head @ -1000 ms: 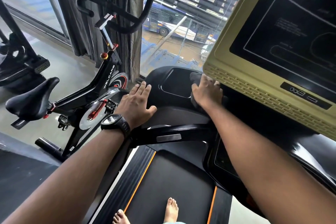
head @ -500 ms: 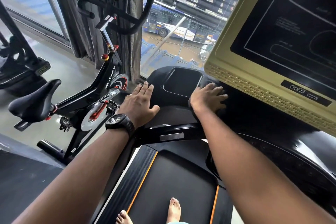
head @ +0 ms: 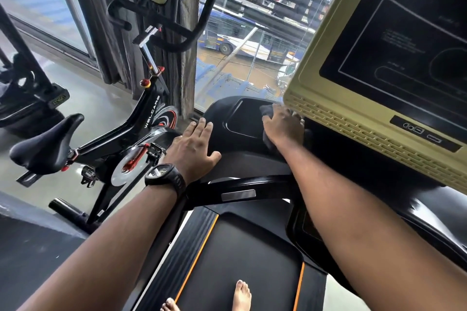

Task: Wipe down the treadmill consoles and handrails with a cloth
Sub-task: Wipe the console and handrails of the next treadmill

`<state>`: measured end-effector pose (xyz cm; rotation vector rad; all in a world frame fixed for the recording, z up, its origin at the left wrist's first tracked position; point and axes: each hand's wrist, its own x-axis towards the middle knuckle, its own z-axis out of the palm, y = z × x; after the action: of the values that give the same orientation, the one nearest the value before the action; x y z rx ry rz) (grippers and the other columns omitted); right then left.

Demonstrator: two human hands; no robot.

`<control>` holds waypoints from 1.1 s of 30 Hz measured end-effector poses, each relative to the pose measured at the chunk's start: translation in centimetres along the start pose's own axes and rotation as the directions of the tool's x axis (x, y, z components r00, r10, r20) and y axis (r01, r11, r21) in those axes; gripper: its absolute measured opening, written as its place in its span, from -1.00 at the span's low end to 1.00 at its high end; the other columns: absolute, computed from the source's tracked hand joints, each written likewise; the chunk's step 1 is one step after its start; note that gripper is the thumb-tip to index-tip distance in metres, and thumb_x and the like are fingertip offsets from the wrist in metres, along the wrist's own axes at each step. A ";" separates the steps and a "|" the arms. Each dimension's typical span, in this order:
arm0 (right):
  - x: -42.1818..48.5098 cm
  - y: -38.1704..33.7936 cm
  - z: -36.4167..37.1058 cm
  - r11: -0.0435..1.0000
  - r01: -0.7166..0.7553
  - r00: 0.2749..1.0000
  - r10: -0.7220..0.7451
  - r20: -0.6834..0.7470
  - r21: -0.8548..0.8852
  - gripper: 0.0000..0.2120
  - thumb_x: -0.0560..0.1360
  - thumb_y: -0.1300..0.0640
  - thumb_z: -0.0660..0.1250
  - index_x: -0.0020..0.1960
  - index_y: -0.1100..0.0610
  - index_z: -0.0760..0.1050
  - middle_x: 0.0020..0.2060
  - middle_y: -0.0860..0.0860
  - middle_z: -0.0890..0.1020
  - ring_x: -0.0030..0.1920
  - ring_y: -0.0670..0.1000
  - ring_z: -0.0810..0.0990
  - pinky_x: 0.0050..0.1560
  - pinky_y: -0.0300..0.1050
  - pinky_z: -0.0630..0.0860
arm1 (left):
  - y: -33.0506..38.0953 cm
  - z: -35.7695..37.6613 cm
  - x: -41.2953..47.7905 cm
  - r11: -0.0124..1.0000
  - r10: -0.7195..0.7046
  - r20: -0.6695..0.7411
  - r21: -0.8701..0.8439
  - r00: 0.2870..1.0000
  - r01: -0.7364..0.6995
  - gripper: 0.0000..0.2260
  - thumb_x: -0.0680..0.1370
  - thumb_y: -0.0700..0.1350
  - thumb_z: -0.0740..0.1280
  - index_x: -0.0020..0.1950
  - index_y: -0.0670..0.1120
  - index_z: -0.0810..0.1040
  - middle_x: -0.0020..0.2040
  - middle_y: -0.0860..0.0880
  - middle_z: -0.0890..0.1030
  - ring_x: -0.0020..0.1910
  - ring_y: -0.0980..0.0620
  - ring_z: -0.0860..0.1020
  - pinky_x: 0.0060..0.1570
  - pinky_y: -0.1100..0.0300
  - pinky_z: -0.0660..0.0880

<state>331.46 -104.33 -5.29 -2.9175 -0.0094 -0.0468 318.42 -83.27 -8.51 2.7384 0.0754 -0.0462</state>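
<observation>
I stand on a treadmill whose black console shelf has a recessed tray on its left end. My right hand presses a dark cloth onto the shelf at the tray's right edge, just under the yellow-framed screen; most of the cloth is hidden under the hand, and its fingertips are blurred. Flat on the shelf's left edge lies my left hand, fingers straight, a black watch on its wrist. The black handrail with a metal sensor plate runs below both hands.
A black exercise bike stands close on the left, its saddle and handlebars near my left arm. A glass wall is right behind the console. My bare feet are on the orange-edged belt. Another machine's base is far left.
My right hand slid the cloth back toward me and then forward again to the tray's far right edge under the screen. My left hand stayed flat on the shelf.
</observation>
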 end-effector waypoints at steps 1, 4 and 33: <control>0.5 0.4 -0.2 1.000 0.000 1.000 0.000 0.020 0.021 -0.59 0.60 -0.09 0.16 0.39 0.00 0.46 0.35 0.08 0.57 0.34 0.21 0.51 0.39 0.15 0.37 | 0.1 -0.1 0.0 1.000 0.000 0.000 -0.001 1.000 0.000 -0.29 0.58 0.16 0.23 0.64 -0.04 0.04 0.65 -0.06 0.02 0.62 -0.05 0.01 0.55 -0.08 0.12; 1.6 0.7 -0.3 0.982 -0.182 0.983 0.182 0.004 0.045 -0.57 0.61 -0.16 0.12 0.34 0.03 0.50 0.24 0.14 0.64 0.26 0.24 0.58 0.33 0.13 0.42 | 0.1 -0.1 -0.1 1.000 0.000 0.002 -0.009 1.000 0.000 -0.29 0.58 0.16 0.21 0.64 -0.04 0.04 0.65 -0.06 0.01 0.62 -0.05 0.00 0.54 -0.08 0.12; -1.5 0.8 0.5 0.984 -0.174 0.984 0.175 0.020 -0.042 -0.49 0.62 -0.15 0.10 0.48 0.06 0.37 0.50 0.09 0.38 0.51 0.29 0.23 0.42 0.27 0.28 | -0.2 0.0 -0.1 1.000 0.018 0.004 -0.019 1.000 -0.018 -0.28 0.56 0.15 0.22 0.64 -0.05 0.05 0.65 -0.08 0.04 0.62 -0.07 0.02 0.54 -0.12 0.14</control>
<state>330.03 -104.99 -5.96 -2.9454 0.2460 0.0158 318.30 -83.11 -8.57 2.7199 0.0492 -0.0463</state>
